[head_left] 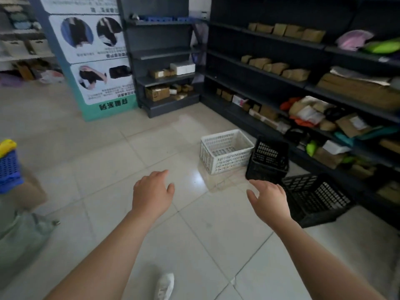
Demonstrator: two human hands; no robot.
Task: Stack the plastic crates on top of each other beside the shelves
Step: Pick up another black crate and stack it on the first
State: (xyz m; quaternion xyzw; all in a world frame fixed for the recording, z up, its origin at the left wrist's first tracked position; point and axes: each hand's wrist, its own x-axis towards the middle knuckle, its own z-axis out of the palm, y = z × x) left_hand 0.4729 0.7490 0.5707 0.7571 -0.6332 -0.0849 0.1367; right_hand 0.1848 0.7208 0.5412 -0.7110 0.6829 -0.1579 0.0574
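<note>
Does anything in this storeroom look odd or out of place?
Yes. The big poster leaning by the shelves stands upside down: its text and photos are inverted. Three crates sit loose on the floor, none stacked: a white crate and two black ones, the middle one tilted. Both hands are empty.

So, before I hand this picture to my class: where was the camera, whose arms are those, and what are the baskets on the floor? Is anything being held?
The camera sits on a person's head and looks forward and down, so the two bare arms reaching out are the wearer's own. There is only this one view. The left hand and right hand are both open and empty, spread above the tiled floor. Ahead, on the floor beside the dark shelves, stand three plastic crates, none stacked: a white crate, a small black crate close beside it, and a larger black crate nearest the right hand. The shelves hold parcels and bags. A blue crate shows at the left edge.
</note>
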